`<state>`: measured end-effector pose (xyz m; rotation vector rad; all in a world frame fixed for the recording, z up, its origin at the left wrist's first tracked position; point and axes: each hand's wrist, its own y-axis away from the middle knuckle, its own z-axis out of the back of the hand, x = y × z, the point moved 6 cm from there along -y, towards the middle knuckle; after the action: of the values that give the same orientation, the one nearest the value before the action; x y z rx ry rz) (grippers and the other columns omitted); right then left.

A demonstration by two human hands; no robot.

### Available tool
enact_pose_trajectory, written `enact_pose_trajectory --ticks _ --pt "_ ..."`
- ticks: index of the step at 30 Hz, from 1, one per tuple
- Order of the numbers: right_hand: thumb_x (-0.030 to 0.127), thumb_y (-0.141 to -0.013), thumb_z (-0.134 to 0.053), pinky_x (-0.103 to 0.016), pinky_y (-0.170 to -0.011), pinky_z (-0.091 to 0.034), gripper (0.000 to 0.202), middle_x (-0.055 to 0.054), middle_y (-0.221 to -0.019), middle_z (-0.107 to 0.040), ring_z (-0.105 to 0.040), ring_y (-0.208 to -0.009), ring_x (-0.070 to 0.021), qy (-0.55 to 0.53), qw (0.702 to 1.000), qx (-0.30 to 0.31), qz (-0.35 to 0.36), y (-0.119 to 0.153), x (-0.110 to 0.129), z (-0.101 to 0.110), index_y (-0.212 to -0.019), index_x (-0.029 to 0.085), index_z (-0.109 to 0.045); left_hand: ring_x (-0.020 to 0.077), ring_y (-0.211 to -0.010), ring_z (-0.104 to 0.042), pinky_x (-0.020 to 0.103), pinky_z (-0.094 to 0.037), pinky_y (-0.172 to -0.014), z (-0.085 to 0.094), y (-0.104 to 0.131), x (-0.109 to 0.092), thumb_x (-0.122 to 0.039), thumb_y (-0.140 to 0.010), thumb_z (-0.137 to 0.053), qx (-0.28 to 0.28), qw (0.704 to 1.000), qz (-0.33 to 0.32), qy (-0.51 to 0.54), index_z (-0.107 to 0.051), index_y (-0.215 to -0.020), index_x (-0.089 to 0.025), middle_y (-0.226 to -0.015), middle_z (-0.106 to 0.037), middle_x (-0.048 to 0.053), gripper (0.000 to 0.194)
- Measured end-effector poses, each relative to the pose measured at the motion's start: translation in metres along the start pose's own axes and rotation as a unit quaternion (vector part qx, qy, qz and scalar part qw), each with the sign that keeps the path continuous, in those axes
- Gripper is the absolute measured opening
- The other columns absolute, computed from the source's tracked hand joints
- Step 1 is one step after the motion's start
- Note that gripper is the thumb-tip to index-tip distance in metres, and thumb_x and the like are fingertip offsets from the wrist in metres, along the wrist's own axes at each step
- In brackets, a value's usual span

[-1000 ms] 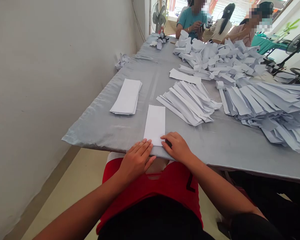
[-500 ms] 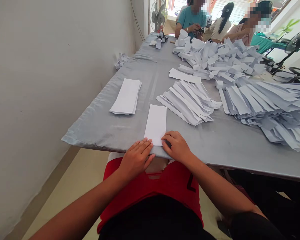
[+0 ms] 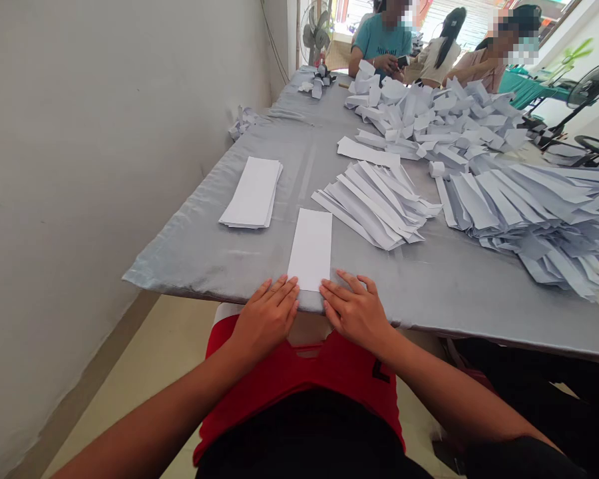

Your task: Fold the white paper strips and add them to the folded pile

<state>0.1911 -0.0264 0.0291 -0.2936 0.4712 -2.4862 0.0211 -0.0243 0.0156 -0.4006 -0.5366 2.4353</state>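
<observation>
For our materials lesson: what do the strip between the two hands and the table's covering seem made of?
White strip: probably paper or thin card, matt and smooth, with crisp, straight edges. Grey table covering: apparently fabric, perhaps satin-like, with soft sheen and wrinkles along its edge.

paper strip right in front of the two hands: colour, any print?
Plain white paper strip, no print visible; best in the head view, against grey cloth.

A: Near count?
B: Left hand [image 3: 271, 311] 1, right hand [image 3: 358, 311] 1, white paper piece [image 3: 311, 247] 1
A: Remaining tally?
B: 1 neat paper stack [image 3: 252, 191], 2 fanned paper piles [image 3: 377, 205], 1 large loose paper heap [image 3: 436, 118], 1 flat paper strip [image 3: 367, 152]; contents too overlapped to count
A: Anything else?
B: Table [image 3: 190, 253] 1; co-workers [image 3: 382, 43], at least 3; fans [image 3: 321, 36], at least 2
</observation>
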Motion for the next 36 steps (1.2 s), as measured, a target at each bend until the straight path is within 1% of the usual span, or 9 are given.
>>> enact_pose_trajectory --ticks 7,11,16,19,27,30,32,34,36 --pt "0.024 -0.098 -0.057 -0.047 -0.102 -0.034 0.029 -0.003 -0.125 -0.073 -0.057 -0.129 -0.0306 0.000 1.000 -0.004 -0.023 0.009 -0.013 0.010 -0.122 0.029 -0.071 0.0296 -0.126 -0.063 0.050 -0.050 -0.107 0.008 0.006 0.015 -0.021 -0.099 -0.043 0.004 1.000 0.031 0.005 -0.068 -0.130 -0.022 -0.133 -0.067 0.010 0.039" --pt "0.027 -0.098 -0.056 -0.046 -0.102 -0.035 0.032 -0.003 -0.132 -0.069 -0.056 -0.130 -0.0294 -0.013 1.000 -0.008 -0.020 -0.007 0.003 0.007 -0.128 0.028 -0.068 0.0299 -0.125 -0.064 0.050 -0.050 -0.105 0.007 0.006 0.011 -0.022 -0.100 -0.042 0.005 1.000 0.029 -0.011 -0.068 -0.129 -0.020 -0.132 -0.067 0.011 0.039" --pt "0.031 -0.101 -0.052 -0.049 -0.104 -0.035 0.031 -0.002 -0.133 -0.069 -0.054 -0.132 -0.0296 -0.037 0.999 0.025 0.010 -0.023 0.024 -0.010 -0.125 0.026 -0.070 0.0304 -0.125 -0.064 0.049 -0.050 -0.104 0.008 0.007 0.010 -0.023 -0.101 -0.041 0.005 0.999 0.034 -0.027 -0.069 -0.126 -0.018 -0.132 -0.068 0.012 0.038" --pt "0.029 -0.101 -0.054 -0.049 -0.104 -0.035 0.029 -0.003 -0.131 -0.070 -0.055 -0.132 -0.0296 -0.042 0.998 0.035 -0.005 -0.019 0.017 -0.013 -0.124 0.029 -0.071 0.0308 -0.126 -0.063 0.050 -0.049 -0.104 0.011 0.010 0.015 -0.024 -0.101 -0.040 0.003 0.999 0.044 -0.016 -0.070 -0.126 -0.020 -0.131 -0.069 0.011 0.039" --pt "0.025 -0.101 -0.052 -0.045 -0.102 -0.037 0.028 -0.002 -0.128 -0.071 -0.055 -0.134 -0.0271 -0.050 0.998 0.029 -0.029 -0.001 -0.007 -0.004 -0.120 0.029 -0.072 0.0298 -0.125 -0.063 0.049 -0.049 -0.105 0.015 0.008 0.020 -0.023 -0.101 -0.041 0.000 0.999 0.038 -0.023 -0.073 -0.117 -0.021 -0.126 -0.072 0.010 0.037" --pt "0.031 -0.100 -0.054 -0.045 -0.100 -0.040 0.029 -0.007 -0.133 -0.069 -0.056 -0.131 -0.0290 -0.038 0.996 0.010 -0.078 -0.007 -0.016 -0.007 -0.124 0.025 -0.070 0.0296 -0.124 -0.064 0.048 -0.050 -0.103 0.014 0.005 0.020 -0.023 -0.100 -0.041 -0.004 0.999 0.033 -0.018 -0.074 -0.115 -0.020 -0.125 -0.072 0.010 0.036" --pt "0.040 -0.096 -0.059 -0.048 -0.098 -0.041 0.037 -0.013 -0.138 -0.064 -0.055 -0.131 -0.0331 -0.022 0.993 0.006 -0.113 -0.014 -0.021 -0.011 -0.128 0.021 -0.066 0.0291 -0.122 -0.065 0.048 -0.050 -0.103 0.015 0.003 0.022 -0.023 -0.101 -0.041 -0.012 0.999 0.028 -0.024 -0.075 -0.109 -0.020 -0.122 -0.074 0.010 0.035" --pt "0.045 -0.092 -0.065 -0.051 -0.097 -0.042 0.038 -0.015 -0.142 -0.061 -0.053 -0.132 -0.0362 -0.017 0.992 0.014 -0.126 -0.020 -0.023 -0.016 -0.121 0.021 -0.068 0.0293 -0.121 -0.066 0.047 -0.049 -0.103 0.018 0.000 0.022 -0.024 -0.101 -0.042 -0.022 0.999 0.019 -0.042 -0.075 -0.101 -0.020 -0.120 -0.075 0.010 0.033" --pt "0.043 -0.089 -0.069 -0.052 -0.096 -0.043 0.026 -0.013 -0.142 -0.061 -0.053 -0.132 -0.0367 -0.029 0.992 0.017 -0.121 -0.026 -0.020 -0.019 -0.106 0.023 -0.070 0.0302 -0.121 -0.066 0.047 -0.049 -0.102 0.021 -0.004 0.020 -0.026 -0.101 -0.045 -0.038 0.997 0.008 -0.062 -0.073 -0.099 -0.019 -0.123 -0.073 0.011 0.029"
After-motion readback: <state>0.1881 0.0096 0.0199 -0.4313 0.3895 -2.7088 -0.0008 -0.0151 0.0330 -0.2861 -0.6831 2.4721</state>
